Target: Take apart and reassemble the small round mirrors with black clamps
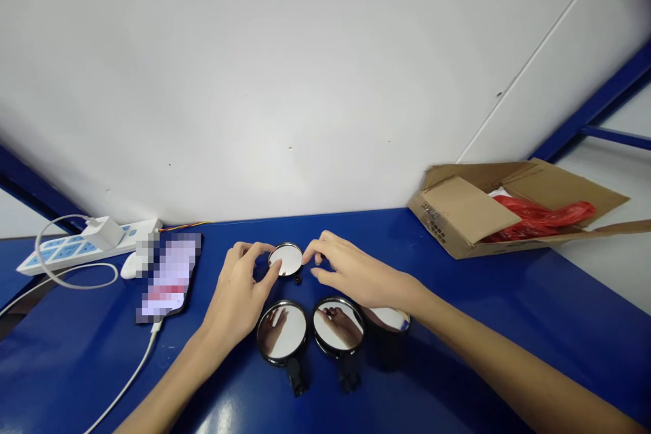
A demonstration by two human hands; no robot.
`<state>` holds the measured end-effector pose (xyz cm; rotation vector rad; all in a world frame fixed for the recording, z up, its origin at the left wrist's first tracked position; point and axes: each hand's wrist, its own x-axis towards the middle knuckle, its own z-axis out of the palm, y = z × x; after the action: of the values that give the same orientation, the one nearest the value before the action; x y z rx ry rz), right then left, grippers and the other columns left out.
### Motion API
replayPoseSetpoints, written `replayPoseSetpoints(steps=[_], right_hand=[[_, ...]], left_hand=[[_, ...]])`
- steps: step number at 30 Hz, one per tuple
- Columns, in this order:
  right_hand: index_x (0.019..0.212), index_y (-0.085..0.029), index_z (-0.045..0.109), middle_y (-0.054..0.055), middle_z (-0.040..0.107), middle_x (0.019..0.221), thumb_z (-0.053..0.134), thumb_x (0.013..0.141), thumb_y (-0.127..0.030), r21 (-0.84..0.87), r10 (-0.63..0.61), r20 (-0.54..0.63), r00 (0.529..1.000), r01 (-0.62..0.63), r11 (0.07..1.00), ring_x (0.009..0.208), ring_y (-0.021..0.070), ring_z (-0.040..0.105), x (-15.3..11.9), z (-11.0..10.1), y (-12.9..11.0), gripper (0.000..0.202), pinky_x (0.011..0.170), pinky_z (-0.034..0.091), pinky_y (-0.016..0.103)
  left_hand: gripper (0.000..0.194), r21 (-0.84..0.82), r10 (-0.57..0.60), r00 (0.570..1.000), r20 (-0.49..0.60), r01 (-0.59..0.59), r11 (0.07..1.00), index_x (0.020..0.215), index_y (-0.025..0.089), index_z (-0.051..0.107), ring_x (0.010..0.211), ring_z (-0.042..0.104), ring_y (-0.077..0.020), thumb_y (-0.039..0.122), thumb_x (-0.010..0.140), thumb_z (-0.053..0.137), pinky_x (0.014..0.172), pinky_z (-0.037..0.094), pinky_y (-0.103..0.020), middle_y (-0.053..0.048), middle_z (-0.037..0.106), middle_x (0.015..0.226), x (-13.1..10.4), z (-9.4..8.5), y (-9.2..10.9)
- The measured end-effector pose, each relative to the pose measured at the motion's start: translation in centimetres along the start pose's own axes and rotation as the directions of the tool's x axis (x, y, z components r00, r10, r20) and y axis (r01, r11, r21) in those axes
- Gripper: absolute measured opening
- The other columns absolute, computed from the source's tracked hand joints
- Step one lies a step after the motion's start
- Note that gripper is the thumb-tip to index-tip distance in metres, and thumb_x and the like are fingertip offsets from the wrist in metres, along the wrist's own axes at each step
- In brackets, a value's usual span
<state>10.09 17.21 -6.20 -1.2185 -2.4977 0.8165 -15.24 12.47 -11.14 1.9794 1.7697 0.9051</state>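
Note:
A small round mirror (285, 260) with a dark rim is at the centre of the blue table. My left hand (239, 291) has it at its left side, index finger along the upper rim and thumb over the glass. To the right of the mirror is my right hand (350, 271), fingers bent and apart from the thumb, the index fingertip at or close to the rim. A small black piece (298, 279) shows just below that mirror. Nearer me lie two larger round mirrors (281, 331) (340, 325) with black stems. Another round mirror (391, 317) is partly hidden under my right wrist.
On the left are a white power strip (76, 244) with a charger, a phone (170, 278) on a white cable (137, 369), and a white rounded object (133, 266). At the right back stands an open cardboard box (458, 220) holding a red plastic bag (539, 217). A white wall (305, 81) rises behind.

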Motion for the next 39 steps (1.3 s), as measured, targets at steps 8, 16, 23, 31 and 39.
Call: replayPoseSetpoints(steps=[8,16,23,31,39], right_hand=[[0.126,-0.025,0.079,0.004,0.080,0.120,0.058,0.106,-0.013,0.215,0.046,-0.006,0.999,-0.044,0.976,0.100,0.0188,0.074,-2.3,-1.1,0.7,0.032,0.089,0.056,0.033],[0.110,-0.022,0.083,0.005,0.083,0.113,0.076,0.100,-0.026,0.381,0.137,-0.116,0.984,-0.083,0.921,0.101,0.0207,0.078,-1.9,0.6,2.8,0.012,0.087,0.057,0.033],[0.108,-0.024,0.087,0.004,0.077,0.109,0.077,0.101,-0.025,0.314,0.085,-0.152,0.985,-0.033,0.949,0.096,0.0188,0.075,-2.2,1.4,2.7,0.013,0.091,0.058,0.034],[0.111,-0.025,0.087,0.005,0.080,0.110,0.075,0.103,-0.023,0.258,0.046,-0.149,0.988,-0.007,0.966,0.098,0.0207,0.073,-2.4,1.4,3.1,0.015,0.092,0.057,0.036],[0.112,-0.025,0.087,0.003,0.082,0.113,0.074,0.101,-0.016,0.292,0.047,-0.091,0.995,-0.018,0.956,0.098,0.0182,0.075,-2.6,1.3,3.1,0.019,0.088,0.058,0.032]], left_hand=[[0.039,0.080,0.299,0.936,0.185,-0.318,0.945,0.148,0.047,0.074,0.155,0.055,-0.0328,0.031,0.119,0.055,0.123,0.041,-0.061,-0.002,0.064,0.168,0.6,-0.1,-0.8],[0.041,0.176,0.316,0.921,0.229,-0.358,0.917,0.155,0.044,0.068,0.161,0.054,-0.0322,0.031,0.121,0.052,0.123,0.041,-0.062,-0.005,0.063,0.170,0.9,0.5,-2.0],[0.044,0.216,0.346,0.918,0.195,-0.384,0.898,0.161,0.044,0.063,0.160,0.055,-0.0318,0.031,0.120,0.052,0.122,0.041,-0.059,-0.005,0.063,0.169,0.6,0.7,-1.6],[0.046,0.209,0.397,0.909,0.130,-0.416,0.885,0.159,0.039,0.066,0.149,0.063,-0.0320,0.023,0.118,0.053,0.115,0.045,-0.058,-0.007,0.072,0.160,0.6,0.3,-0.8],[0.053,0.162,0.440,0.886,0.143,-0.460,0.873,0.140,0.032,0.082,0.148,0.068,-0.0302,0.008,0.110,0.045,0.116,0.052,-0.057,-0.005,0.078,0.151,0.9,0.3,-1.5]])
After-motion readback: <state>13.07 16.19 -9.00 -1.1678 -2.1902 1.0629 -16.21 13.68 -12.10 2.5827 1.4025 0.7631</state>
